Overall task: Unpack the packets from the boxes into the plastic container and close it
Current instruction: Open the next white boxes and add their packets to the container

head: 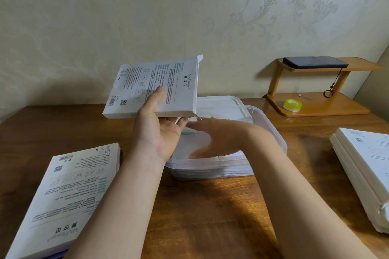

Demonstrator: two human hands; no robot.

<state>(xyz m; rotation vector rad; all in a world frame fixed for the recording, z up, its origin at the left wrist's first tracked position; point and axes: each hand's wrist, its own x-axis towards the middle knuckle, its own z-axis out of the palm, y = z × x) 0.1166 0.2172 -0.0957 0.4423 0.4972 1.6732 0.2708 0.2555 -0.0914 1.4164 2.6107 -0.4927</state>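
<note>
My left hand (pixel 156 126) holds a flat white printed box (pixel 155 86) tilted up above the table, its torn right end open over the clear plastic container (pixel 271 132). My right hand (pixel 214 136) is blurred, fingers spread flat, over the white packets (pixel 193 145) lying inside the container; it holds nothing that I can see. The container's clear lid (pixel 219 107) lies behind it. Another white box (pixel 69 193) rests at the near left, and a stack of white boxes (pixel 364 174) sits at the right edge.
The brown wooden table (pixel 210 212) runs up to a patterned wall. A small wooden shelf (pixel 315 101) at the back right carries a black phone (pixel 313 62) on top and a yellow tape roll (pixel 292 104) below.
</note>
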